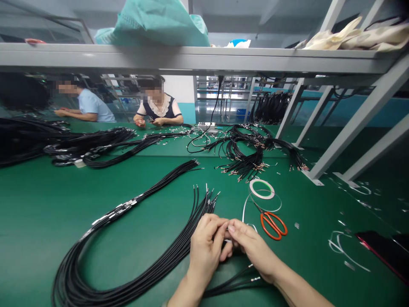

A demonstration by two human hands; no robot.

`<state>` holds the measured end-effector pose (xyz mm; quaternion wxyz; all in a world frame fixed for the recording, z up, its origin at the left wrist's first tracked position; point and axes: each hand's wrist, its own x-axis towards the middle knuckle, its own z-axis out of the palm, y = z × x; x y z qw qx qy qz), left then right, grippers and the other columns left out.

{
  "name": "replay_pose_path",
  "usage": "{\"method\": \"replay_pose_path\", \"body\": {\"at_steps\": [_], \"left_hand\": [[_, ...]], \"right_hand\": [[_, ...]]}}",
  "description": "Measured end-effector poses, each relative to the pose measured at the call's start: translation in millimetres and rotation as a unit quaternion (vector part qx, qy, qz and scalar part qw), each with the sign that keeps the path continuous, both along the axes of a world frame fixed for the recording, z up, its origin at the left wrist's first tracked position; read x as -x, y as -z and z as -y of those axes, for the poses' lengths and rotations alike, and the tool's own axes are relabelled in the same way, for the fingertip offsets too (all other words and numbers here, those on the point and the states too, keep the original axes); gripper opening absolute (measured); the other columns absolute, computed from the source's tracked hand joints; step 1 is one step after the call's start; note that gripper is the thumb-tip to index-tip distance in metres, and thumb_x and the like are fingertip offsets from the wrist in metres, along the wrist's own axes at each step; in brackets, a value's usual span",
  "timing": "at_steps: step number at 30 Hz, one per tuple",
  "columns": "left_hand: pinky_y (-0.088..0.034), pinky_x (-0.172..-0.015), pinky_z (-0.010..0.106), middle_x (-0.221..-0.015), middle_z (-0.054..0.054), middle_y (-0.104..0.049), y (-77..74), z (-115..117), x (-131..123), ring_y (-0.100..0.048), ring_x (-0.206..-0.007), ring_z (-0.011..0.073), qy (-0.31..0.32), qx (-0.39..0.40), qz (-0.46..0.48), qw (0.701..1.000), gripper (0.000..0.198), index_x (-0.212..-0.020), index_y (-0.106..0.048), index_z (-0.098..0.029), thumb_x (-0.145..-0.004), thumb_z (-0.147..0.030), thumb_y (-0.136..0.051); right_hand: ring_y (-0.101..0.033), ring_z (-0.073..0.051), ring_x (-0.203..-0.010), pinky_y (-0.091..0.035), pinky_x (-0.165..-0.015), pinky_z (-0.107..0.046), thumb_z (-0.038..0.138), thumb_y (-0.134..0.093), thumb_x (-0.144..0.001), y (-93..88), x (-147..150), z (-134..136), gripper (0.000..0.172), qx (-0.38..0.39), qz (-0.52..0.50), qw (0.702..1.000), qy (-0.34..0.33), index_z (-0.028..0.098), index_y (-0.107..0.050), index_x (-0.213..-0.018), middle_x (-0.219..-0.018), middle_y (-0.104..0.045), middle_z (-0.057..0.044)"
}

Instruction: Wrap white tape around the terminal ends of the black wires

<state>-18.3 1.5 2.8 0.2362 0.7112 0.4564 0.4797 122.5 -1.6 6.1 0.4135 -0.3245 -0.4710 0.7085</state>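
My left hand (204,245) and my right hand (252,247) meet low in the middle of the view, fingertips pinching a small white strip (227,241), probably tape, mostly hidden by my fingers. Beneath my hands lies a long looped bundle of black cables (128,256), its metal-tipped ends fanning out near my left fingers (207,204). Short black wires with metal terminals (252,279) stick out under my right wrist. Just beyond my right hand are orange-handled scissors (271,226) and a roll of white tape (262,189).
The green bench mat (64,200) carries more black cable bundles (243,153) and white scraps. A dark phone (386,251) lies at the right. Two co-workers (158,102) sit across the bench. A grey shelf (191,57) with metal supports spans overhead.
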Motion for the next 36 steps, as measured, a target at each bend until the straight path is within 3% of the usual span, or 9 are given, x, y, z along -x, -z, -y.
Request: {"method": "replay_pose_path", "body": {"at_steps": [3, 12, 17, 21, 31, 36], "left_hand": [[-0.047, -0.074, 0.029, -0.085, 0.005, -0.059, 1.5, 0.4, 1.5, -0.058, -0.082, 0.0179, -0.001, -0.016, -0.015, 1.000, 0.016, -0.093, -0.066, -0.022, -0.089, -0.019, -0.050], [-0.046, -0.072, 0.028, -0.082, 0.004, -0.056, -0.2, -1.3, 1.6, -0.056, -0.080, 0.0171, 0.000, 0.018, 0.019, 1.000, 0.018, -0.086, -0.067, -0.021, -0.090, -0.021, -0.049], [-0.046, -0.072, 0.029, -0.081, 0.004, -0.056, -1.4, 0.5, 0.9, -0.056, -0.079, 0.0179, 0.008, 0.003, 0.002, 1.000, 0.018, -0.087, -0.067, -0.021, -0.090, -0.021, -0.049], [-0.045, -0.071, 0.030, -0.080, 0.004, -0.057, -1.4, 1.6, 1.1, -0.055, -0.078, 0.0182, 0.004, -0.011, 0.000, 1.000, 0.017, -0.087, -0.066, -0.021, -0.090, -0.021, -0.049], [-0.045, -0.072, 0.029, -0.082, 0.003, -0.057, -1.6, -0.8, 3.4, -0.055, -0.082, 0.0176, -0.034, -0.018, 0.062, 0.997, 0.012, -0.084, -0.063, -0.021, -0.089, -0.020, -0.051], [-0.045, -0.076, 0.029, -0.086, 0.003, -0.056, -3.9, -2.5, 5.4, -0.056, -0.086, 0.0175, -0.011, 0.010, 0.076, 0.997, 0.012, -0.087, -0.063, -0.020, -0.089, -0.021, -0.052]], "right_hand": [[-0.067, -0.016, -0.057, -0.043, -0.060, -0.027, 0.046, -0.045, -0.092, -2.0, -1.2, 0.7, 0.029, 0.030, -0.018, 0.999, 0.006, 0.019, -0.050, -0.084, -0.068, -0.062, 0.002], [-0.070, -0.015, -0.060, -0.044, -0.057, -0.022, 0.045, -0.051, -0.090, -2.5, -3.4, -1.3, 0.028, 0.048, -0.025, 0.998, -0.034, 0.018, -0.050, -0.092, -0.077, -0.070, -0.002], [-0.069, -0.014, -0.056, -0.047, -0.050, -0.019, 0.046, -0.063, -0.082, 6.3, -1.0, -3.5, 0.032, 0.046, -0.018, 0.999, 0.012, 0.018, -0.049, -0.081, -0.069, -0.069, 0.000], [-0.068, -0.014, -0.054, -0.051, -0.054, -0.022, 0.046, -0.066, -0.079, 7.7, 0.9, -3.5, 0.033, 0.035, 0.001, 0.998, 0.047, 0.016, -0.052, -0.076, -0.058, -0.068, -0.001], [-0.068, -0.016, -0.063, -0.051, -0.062, -0.026, 0.047, -0.062, -0.082, 6.9, 0.4, -2.1, 0.031, -0.011, 0.056, 0.995, 0.080, 0.017, -0.057, -0.082, -0.068, -0.067, -0.001], [-0.066, -0.014, -0.060, -0.049, -0.062, -0.027, 0.049, -0.058, -0.084, 5.3, 0.6, -3.3, 0.032, -0.018, 0.034, 0.996, 0.086, 0.017, -0.056, -0.085, -0.082, -0.068, -0.004]]}}
